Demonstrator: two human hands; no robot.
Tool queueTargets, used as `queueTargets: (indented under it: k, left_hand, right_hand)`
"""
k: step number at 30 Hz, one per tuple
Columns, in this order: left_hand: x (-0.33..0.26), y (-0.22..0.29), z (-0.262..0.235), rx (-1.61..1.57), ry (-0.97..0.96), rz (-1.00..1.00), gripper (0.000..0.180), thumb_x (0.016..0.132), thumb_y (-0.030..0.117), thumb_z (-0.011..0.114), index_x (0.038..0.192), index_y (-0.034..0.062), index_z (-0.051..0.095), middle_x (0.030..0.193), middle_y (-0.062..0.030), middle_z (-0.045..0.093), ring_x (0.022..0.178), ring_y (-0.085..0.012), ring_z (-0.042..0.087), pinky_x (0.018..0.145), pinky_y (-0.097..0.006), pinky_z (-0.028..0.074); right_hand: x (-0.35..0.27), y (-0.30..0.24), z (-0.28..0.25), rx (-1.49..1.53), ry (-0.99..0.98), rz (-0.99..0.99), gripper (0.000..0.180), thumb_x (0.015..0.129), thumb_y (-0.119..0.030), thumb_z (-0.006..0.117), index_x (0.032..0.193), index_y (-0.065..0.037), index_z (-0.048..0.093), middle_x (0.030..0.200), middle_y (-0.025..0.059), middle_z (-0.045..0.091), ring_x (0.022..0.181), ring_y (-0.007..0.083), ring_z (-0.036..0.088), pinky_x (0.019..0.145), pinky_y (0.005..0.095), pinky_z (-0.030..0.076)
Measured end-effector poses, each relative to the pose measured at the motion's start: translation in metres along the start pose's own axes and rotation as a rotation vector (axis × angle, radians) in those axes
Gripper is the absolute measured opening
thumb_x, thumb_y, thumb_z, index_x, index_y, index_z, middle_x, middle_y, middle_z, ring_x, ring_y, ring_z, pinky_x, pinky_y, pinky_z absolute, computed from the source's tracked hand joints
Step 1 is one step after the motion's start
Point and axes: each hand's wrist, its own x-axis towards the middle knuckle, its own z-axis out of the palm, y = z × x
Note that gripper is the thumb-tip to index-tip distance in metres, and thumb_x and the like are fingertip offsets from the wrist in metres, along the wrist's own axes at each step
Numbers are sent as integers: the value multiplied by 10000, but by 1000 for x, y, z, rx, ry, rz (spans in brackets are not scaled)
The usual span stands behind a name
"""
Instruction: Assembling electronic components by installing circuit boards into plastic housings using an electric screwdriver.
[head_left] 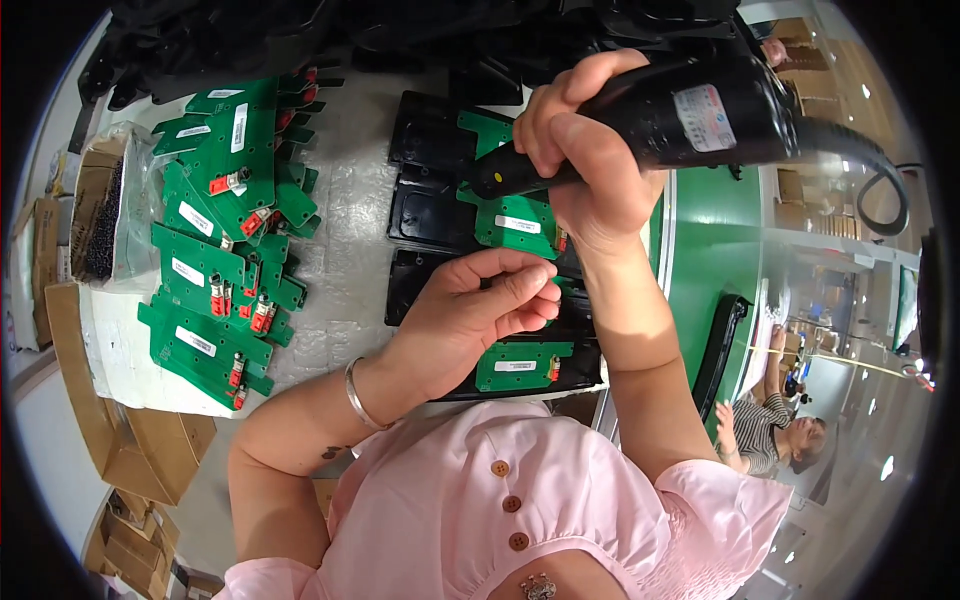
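One black tool [652, 122], right hand [590, 145] wrapped round it; left hand [468, 312] pinched (contents unclear).

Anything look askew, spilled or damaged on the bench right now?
The loose pile of green circuit boards with red parts, left of the black plastic trays, looks untidy: boards overlap at differing angles. No spill or damage shows, though the left hand, right hand and cylindrical black handheld tool partly block the view.

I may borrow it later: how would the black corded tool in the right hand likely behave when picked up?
The black corded tool thickens away from its narrow tip, so it may feel rear-heavy. Its glossy casing could be slightly slippery. The attached cable, bent in a loop, might tug at it.
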Motion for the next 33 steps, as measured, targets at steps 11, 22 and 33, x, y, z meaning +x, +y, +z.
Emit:
queueTargets:
  k: [11,22,33]
  left_hand:
    - [3,4,-4,-167,17,2,136,844,118,526,952,45,563,839,-32,584,748,-93,556,681,-196,465]
    - [3,-5,-12,-343,-14,64,128,833,144,545,906,42,567,827,-37,589,743,-102,570,658,-194,478]
    - [1,-16,-12,-267,-77,-3,134,854,155,510,896,41,566,822,-44,598,717,-110,581,649,-221,489]
  right_hand:
    - [3,-5,0,-77,-44,-67,160,659,24,457,803,-28,411,553,56,433,427,116,373,454,272,346]
    - [-45,-98,-24,209,-133,-231,227,664,-54,586,811,-105,422,511,-49,523,437,45,494,497,155,439]
    - [-68,-97,-33,322,-98,-318,293,615,-4,697,739,-101,450,523,14,552,425,90,523,451,194,478]
